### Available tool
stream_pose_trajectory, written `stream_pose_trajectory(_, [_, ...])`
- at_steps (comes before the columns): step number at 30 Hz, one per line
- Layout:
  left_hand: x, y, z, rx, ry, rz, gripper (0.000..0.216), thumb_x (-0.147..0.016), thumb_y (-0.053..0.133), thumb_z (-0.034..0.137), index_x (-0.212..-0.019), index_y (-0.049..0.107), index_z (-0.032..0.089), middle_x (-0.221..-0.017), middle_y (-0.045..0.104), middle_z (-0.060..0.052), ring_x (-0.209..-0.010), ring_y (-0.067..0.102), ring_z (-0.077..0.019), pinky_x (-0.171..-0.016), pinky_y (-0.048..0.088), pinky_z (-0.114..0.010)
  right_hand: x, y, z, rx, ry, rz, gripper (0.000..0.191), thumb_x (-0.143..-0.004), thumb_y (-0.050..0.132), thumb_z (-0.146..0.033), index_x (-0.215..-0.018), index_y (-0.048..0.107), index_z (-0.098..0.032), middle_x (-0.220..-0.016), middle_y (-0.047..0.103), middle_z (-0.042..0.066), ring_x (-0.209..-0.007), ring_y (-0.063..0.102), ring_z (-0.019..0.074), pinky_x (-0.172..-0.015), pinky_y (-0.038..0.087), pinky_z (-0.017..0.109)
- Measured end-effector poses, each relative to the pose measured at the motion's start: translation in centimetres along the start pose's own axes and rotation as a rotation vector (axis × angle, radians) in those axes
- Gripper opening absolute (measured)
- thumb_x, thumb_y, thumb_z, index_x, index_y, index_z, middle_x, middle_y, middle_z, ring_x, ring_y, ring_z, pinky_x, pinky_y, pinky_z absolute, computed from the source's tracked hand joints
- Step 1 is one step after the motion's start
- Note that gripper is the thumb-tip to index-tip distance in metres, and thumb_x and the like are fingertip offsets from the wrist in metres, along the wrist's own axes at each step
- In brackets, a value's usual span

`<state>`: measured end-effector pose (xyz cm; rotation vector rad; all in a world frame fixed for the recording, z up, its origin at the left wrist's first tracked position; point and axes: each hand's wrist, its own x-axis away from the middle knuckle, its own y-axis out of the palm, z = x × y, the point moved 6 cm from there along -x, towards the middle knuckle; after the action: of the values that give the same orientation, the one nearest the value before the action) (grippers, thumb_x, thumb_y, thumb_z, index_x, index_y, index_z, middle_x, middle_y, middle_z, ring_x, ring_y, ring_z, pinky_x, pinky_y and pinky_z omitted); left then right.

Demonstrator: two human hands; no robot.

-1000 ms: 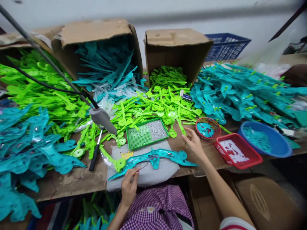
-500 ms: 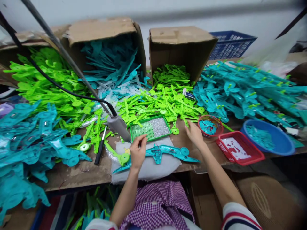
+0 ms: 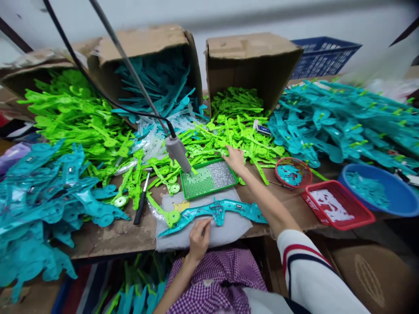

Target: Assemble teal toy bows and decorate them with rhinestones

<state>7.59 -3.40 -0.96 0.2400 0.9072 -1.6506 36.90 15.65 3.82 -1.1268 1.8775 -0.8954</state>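
A teal plastic bow-shaped part (image 3: 196, 211) lies across a pale cloth pad (image 3: 229, 231) in front of me, with a lime-green round-ended arm (image 3: 172, 217) at its left end. Just below the teal part's middle is my left hand (image 3: 199, 240), its thumb and fingers pinched together; what they hold, if anything, is too small to name. My right hand (image 3: 235, 159) reaches over the far right corner of a green tray (image 3: 183, 190) of small metal screws, to the heap of lime-green arms (image 3: 225, 133). Its fingers are apart at the heap's near edge.
A grey power screwdriver (image 3: 177, 153) hangs over the tray. A black-handled hammer (image 3: 141, 203) lies left of the pad. Teal parts pile up at left (image 3: 65, 187) and right (image 3: 327, 117). A red basket (image 3: 356, 221) and blue basin (image 3: 404, 205) stand at right; cardboard boxes (image 3: 248, 46) behind.
My right hand has moved left from beside the tray to the lime-green heap. My left hand has come down toward me, below the teal part. The screwdriver hangs farther back, over the tray.
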Motion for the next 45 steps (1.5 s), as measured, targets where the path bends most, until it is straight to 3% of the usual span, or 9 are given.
stream_pose_trajectory(10, [0.7, 1.1, 0.5, -0.136, 0.098, -0.098, 0.028, -0.098, 0.053, 0.013, -0.121, 0.066, 0.022, -0.094, 0.076, -0.007, -0.084, 0.075, -0.0187, -0.076, 0.063, -0.032, 0.2, -6.4, 1.8, -0.603, 0.086, 0.277, 0.044, -0.079, 0.068, -0.060, -0.094, 0.066, -0.018, -0.095, 0.069, 0.008, -0.086, 0.063, 0.0219, -0.083, 0.051, 0.039])
stream_pose_trajectory(13, [0.7, 1.1, 0.8, -0.188, 0.140, -0.082, 0.030, -0.098, 0.053, 0.012, -0.124, 0.065, 0.021, -0.095, 0.076, -0.008, -0.083, 0.075, -0.0187, -0.076, 0.063, -0.032, 4.7, -8.6, -0.3, -0.655, 0.038, 0.361, 0.039, -0.077, 0.072, -0.059, -0.084, 0.061, -0.022, -0.085, 0.062, 0.003, -0.078, 0.058, 0.0176, -0.075, 0.049, 0.033])
stream_pose_trajectory(17, [0.6, 1.2, 1.3, -0.212, 0.192, -0.097, 0.035, -0.096, 0.054, 0.010, -0.128, 0.064, 0.020, -0.094, 0.076, -0.007, -0.081, 0.073, -0.0178, -0.075, 0.061, -0.030, 10.5, -6.9, -5.7, -0.882, 0.189, 0.348, 0.038, -0.086, 0.063, -0.059, -0.075, 0.048, -0.025, -0.068, 0.045, -0.002, -0.065, 0.046, 0.0150, -0.062, 0.043, 0.030])
stream_pose_trajectory(23, [0.8, 1.3, 1.4, -0.261, 0.248, -0.137, 0.032, -0.097, 0.051, 0.011, -0.127, 0.063, 0.018, -0.094, 0.076, -0.008, -0.081, 0.073, -0.0177, -0.074, 0.060, -0.029, 12.0, -5.9, -11.2, -1.110, 0.172, 0.453, 0.035, -0.087, 0.062, -0.057, -0.084, 0.049, -0.026, -0.076, 0.050, 0.000, -0.069, 0.050, 0.0153, -0.065, 0.047, 0.030])
stream_pose_trajectory(31, [1.1, 1.5, 1.0, -0.237, 0.243, -0.161, 0.034, -0.095, 0.055, 0.010, -0.126, 0.065, 0.019, -0.094, 0.077, -0.009, -0.081, 0.074, -0.0184, -0.075, 0.060, -0.029, 23.1, -13.8, 0.0, -0.270, -0.051, 0.637, 0.012, -0.088, 0.069, -0.033, -0.088, 0.057, -0.029, -0.091, 0.066, 0.006, -0.088, 0.066, 0.0244, -0.080, 0.056, 0.043])
stream_pose_trajectory(35, [1.0, 1.8, 1.0, -0.251, 0.243, -0.211, 0.030, -0.097, 0.054, 0.013, -0.122, 0.068, 0.019, -0.094, 0.077, -0.010, -0.079, 0.074, -0.0180, -0.075, 0.060, -0.030, 25.5, -10.5, 3.7, -0.031, -0.128, 0.311, 0.004, -0.092, 0.064, -0.033, -0.089, 0.064, -0.030, -0.092, 0.070, 0.008, -0.089, 0.069, 0.0260, -0.081, 0.059, 0.044])
stream_pose_trajectory(38, [0.9, 1.9, 1.2, -0.275, 0.259, -0.217, 0.028, -0.097, 0.054, 0.013, -0.121, 0.068, 0.018, -0.094, 0.077, -0.009, -0.078, 0.073, -0.0176, -0.074, 0.059, -0.030, 25.5, -7.5, 5.5, -0.043, -0.114, 0.071, 0.022, -0.092, 0.062, -0.045, -0.103, 0.068, -0.027, -0.109, 0.071, 0.012, -0.105, 0.068, 0.0293, -0.092, 0.059, 0.048])
stream_pose_trajectory(41, [0.8, 1.8, 1.3, -0.268, 0.263, -0.195, 0.028, -0.096, 0.056, 0.011, -0.120, 0.068, 0.017, -0.092, 0.077, -0.009, -0.077, 0.073, -0.0175, -0.073, 0.058, -0.029, 25.6, -6.5, 6.3, -0.107, -0.100, -0.036, 0.038, -0.090, 0.063, -0.051, -0.117, 0.068, -0.024, -0.137, 0.061, 0.016, -0.130, 0.057, 0.0327, -0.105, 0.052, 0.052])
stream_pose_trajectory(45, [0.9, 1.8, 0.8, -0.267, 0.209, -0.198, 0.026, -0.096, 0.057, 0.014, -0.119, 0.070, 0.018, -0.093, 0.077, -0.009, -0.077, 0.073, -0.0176, -0.074, 0.058, -0.029, 25.7, -6.7, 7.4, -0.224, -0.001, -0.077, 0.030, -0.098, 0.053, -0.042, -0.117, 0.069, -0.026, -0.147, 0.055, 0.012, -0.133, 0.057, 0.0278, -0.110, 0.050, 0.049])
